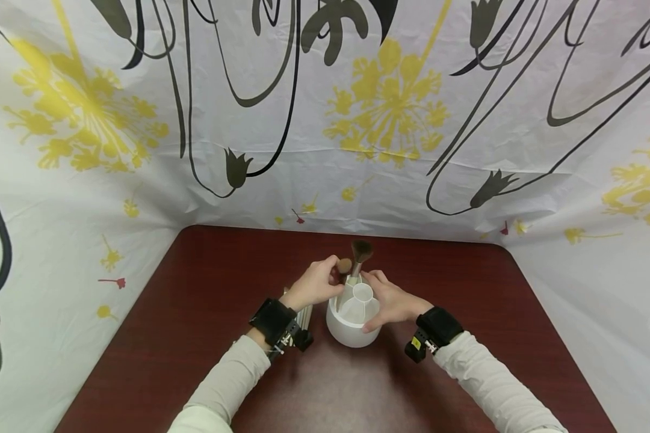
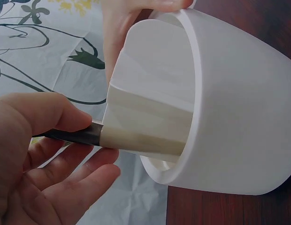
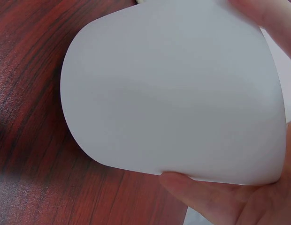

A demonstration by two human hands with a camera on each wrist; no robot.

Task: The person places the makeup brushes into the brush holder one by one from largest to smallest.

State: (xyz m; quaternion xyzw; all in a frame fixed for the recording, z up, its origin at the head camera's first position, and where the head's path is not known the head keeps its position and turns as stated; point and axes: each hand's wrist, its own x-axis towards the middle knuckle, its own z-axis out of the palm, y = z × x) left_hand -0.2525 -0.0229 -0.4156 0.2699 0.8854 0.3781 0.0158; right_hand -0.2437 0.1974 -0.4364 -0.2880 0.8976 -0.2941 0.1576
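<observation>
Where brushes (image 1: 362,251) stand, white cup (image 1: 352,335), round compartment (image 1: 363,293)

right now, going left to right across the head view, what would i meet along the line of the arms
Left sleeve → left black wristband → left hand → white brush holder → right hand → right black wristband → right sleeve

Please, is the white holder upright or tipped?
Upright: in the head view, the white holder opens upward, a brush sticking out.
</observation>
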